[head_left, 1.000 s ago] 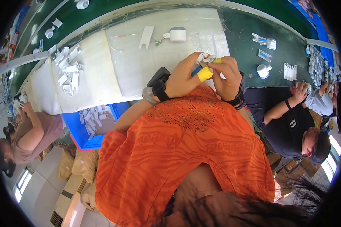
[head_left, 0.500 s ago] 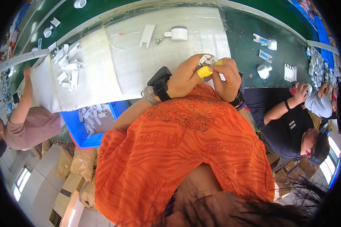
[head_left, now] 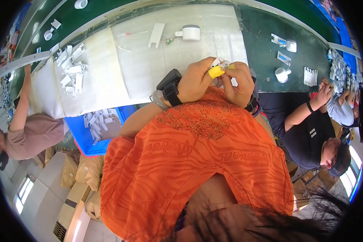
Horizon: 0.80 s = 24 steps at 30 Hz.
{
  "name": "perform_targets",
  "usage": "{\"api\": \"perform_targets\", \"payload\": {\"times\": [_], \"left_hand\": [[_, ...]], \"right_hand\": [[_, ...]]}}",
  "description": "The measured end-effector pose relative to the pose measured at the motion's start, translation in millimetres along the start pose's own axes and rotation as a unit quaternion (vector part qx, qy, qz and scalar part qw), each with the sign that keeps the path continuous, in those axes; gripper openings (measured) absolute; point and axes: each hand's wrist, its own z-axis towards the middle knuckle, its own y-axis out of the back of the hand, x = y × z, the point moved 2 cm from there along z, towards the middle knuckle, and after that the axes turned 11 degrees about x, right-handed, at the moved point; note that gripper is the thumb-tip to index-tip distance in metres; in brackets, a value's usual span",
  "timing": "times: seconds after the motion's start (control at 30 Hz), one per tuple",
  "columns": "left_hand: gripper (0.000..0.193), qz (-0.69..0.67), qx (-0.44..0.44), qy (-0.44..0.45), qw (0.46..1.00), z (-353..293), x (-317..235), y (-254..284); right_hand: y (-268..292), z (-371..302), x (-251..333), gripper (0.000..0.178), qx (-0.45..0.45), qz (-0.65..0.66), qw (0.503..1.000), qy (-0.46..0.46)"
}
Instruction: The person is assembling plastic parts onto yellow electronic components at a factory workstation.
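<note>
Close in front of my chest, a small white plastic part (head_left: 219, 62) is held between both hands. My left hand (head_left: 195, 80) wraps round it with a yellow-covered thumb pressed on its near side. My right hand (head_left: 240, 82) pinches at the same part from the right, with yellow covering on a fingertip too. A thin dark wire seems to hang between the hands; most of the part is hidden by fingers. Beyond them on the padded mat lie a long white cover (head_left: 156, 35) and a white round-headed housing (head_left: 190, 33) wired to a small green circuit board (head_left: 169, 41).
Several white plastic parts (head_left: 74, 69) are heaped on the mat's left. A blue bin (head_left: 77, 133) with more stands below. Other white housings (head_left: 282, 74) lie on the green table (head_left: 262, 52) at right. One co-worker (head_left: 36, 133) is at left, another (head_left: 302, 125) at right.
My hands stay at nearly the same place; my right fingers have shifted slightly left and curled more closely. The co-worker's hand at right has moved a little upward.
</note>
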Motion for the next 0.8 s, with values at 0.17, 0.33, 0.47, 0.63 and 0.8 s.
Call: {"api": "perform_targets", "payload": {"times": [0.17, 0.33, 0.47, 0.63, 0.8], "left_hand": [[0.03, -0.033, 0.012, 0.101, 0.994, 7.6, 12.8, 12.5], [0.038, -0.207, -0.076, 0.091, 0.971, 31.4, 58.1, 72.4], [0.046, -0.077, -0.117, 0.004, 0.99, 55.8, 68.0, 156.8], [0.05, -0.203, -0.24, -0.036, 0.949, 68.7, 47.5, 215.8], [0.041, 0.06, -0.341, -0.061, 0.936, 49.3, 84.1, 248.2]], "right_hand": [[-4.3, 7.2, -11.5, 0.024, 0.086, 0.005, 0.995, -0.054], [-13.4, 8.2, -20.0, 0.03, 0.087, -0.043, 0.992, -0.083], [-16.8, 6.6, -29.0, 0.025, 0.125, 0.009, 0.988, -0.091], [-23.9, 1.3, -41.2, 0.023, 0.152, 0.019, 0.982, -0.111], [-38.8, -7.8, -54.5, 0.022, 0.215, 0.058, 0.963, -0.155]]}}
